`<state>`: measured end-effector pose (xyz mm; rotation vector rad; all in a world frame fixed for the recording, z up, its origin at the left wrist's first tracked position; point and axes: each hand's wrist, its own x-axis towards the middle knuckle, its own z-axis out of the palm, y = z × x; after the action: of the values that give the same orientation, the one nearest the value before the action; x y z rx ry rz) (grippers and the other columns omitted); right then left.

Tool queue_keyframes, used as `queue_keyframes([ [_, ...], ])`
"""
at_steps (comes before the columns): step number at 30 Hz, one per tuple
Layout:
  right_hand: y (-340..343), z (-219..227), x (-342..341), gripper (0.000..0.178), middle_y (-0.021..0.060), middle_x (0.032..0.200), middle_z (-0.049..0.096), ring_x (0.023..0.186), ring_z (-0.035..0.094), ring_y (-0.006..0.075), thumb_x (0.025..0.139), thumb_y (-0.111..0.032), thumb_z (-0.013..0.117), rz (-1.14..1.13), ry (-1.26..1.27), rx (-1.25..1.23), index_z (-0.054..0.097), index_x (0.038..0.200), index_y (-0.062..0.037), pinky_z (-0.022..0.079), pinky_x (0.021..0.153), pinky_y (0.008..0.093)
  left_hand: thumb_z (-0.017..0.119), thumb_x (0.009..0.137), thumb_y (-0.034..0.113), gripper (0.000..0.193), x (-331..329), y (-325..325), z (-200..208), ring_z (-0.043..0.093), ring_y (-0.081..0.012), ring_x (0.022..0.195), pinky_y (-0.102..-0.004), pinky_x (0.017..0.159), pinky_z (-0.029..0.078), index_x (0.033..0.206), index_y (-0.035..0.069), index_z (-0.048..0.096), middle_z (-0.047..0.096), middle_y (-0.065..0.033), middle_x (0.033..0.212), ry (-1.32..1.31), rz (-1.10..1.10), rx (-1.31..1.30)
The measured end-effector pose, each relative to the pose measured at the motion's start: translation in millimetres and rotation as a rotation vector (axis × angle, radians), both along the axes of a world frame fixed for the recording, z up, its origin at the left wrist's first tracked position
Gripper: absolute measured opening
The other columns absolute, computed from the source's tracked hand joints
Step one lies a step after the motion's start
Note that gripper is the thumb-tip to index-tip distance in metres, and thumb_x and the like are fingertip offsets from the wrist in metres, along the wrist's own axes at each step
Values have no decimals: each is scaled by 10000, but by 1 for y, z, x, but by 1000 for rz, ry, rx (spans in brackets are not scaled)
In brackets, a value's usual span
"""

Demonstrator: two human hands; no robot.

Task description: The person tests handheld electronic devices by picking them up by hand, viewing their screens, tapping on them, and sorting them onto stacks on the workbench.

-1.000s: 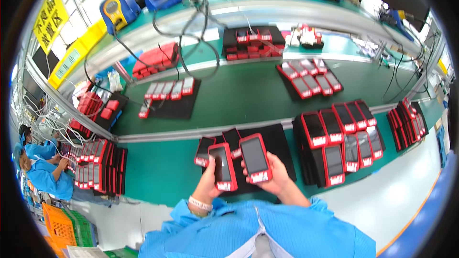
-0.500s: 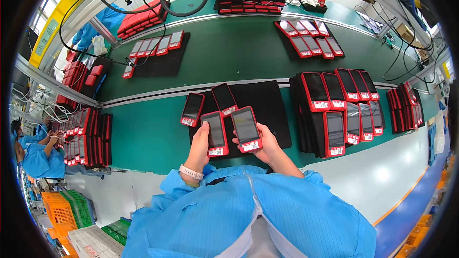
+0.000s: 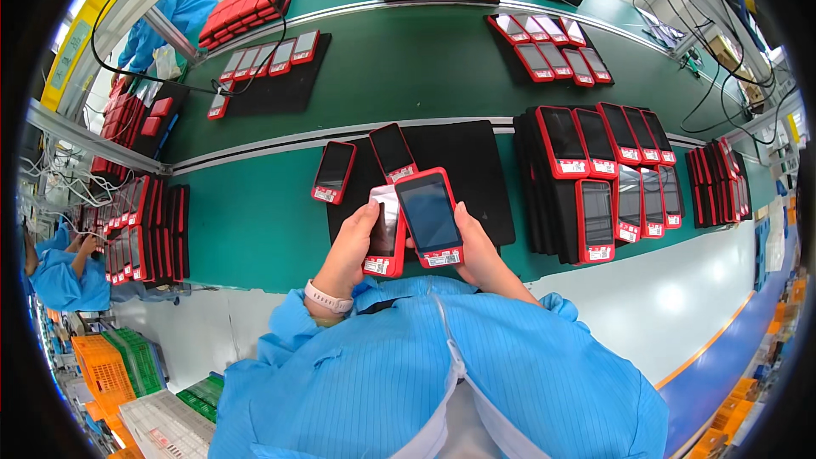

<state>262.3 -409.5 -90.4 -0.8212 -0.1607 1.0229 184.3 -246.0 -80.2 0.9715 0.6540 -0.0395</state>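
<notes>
Two red handheld touchscreen devices are up in front of me, one in each hand. My left hand (image 3: pixel 350 246) is closed on the side of one red device (image 3: pixel 385 238), its screen partly covered by the other. My right hand (image 3: pixel 478 246) grips the right edge of the second red device (image 3: pixel 430 214), which overlaps the first and leans slightly left. Both screens face up, with a white label at the lower end. Beyond them, a third device (image 3: pixel 392 151) rests on a black mat (image 3: pixel 466 172). A fourth device (image 3: pixel 334 172) is at the mat's left edge.
Stacked black trays of red devices (image 3: pixel 595 219) stand at right, more (image 3: pixel 146 234) at left. Across the metal rail, a green belt (image 3: pixel 399 68) carries two mats with devices. Black cables (image 3: pixel 102 47) hang at upper left. A person in blue (image 3: pixel 72 276) sits far left.
My right hand's device has moved left and now overlaps the one in my left hand. The whole view has shifted slightly, with the bench appearing higher.
</notes>
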Motion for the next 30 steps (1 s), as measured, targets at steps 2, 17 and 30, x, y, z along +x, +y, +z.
queue_keyframes([
  [2, -3, 1, -4, 561, 144, 1073, 551, 918, 592, 225, 911, -480, 285, 13, -92, -15, 404, 1201, -14, 495, 764, 329, 340, 940, 295, 360, -1, 1, 6, 625, -173, 693, -267, 605, 528, 1002, -3, 532, 621, -108, 841, 35, -24, 20],
  [17, -17, 21, -38, 649, 96, 1106, 469, 969, 480, 135, 859, -542, 390, 11, -300, -123, 332, 1248, -27, 414, 816, 289, 459, 906, 304, 312, -20, -9, 37, 558, -65, 683, -209, 590, 486, 1046, 25, 481, 576, -37, 852, 154, -161, 175],
  [30, -21, 10, -41, 764, 109, 1068, 469, 903, 484, 148, 783, -594, 469, 112, -104, -30, 271, 1296, -64, 420, 767, 281, 470, 901, 313, 338, -27, -13, 41, 536, -58, 689, -206, 601, 470, 1051, 11, 482, 563, -36, 852, 179, -204, 241],
])
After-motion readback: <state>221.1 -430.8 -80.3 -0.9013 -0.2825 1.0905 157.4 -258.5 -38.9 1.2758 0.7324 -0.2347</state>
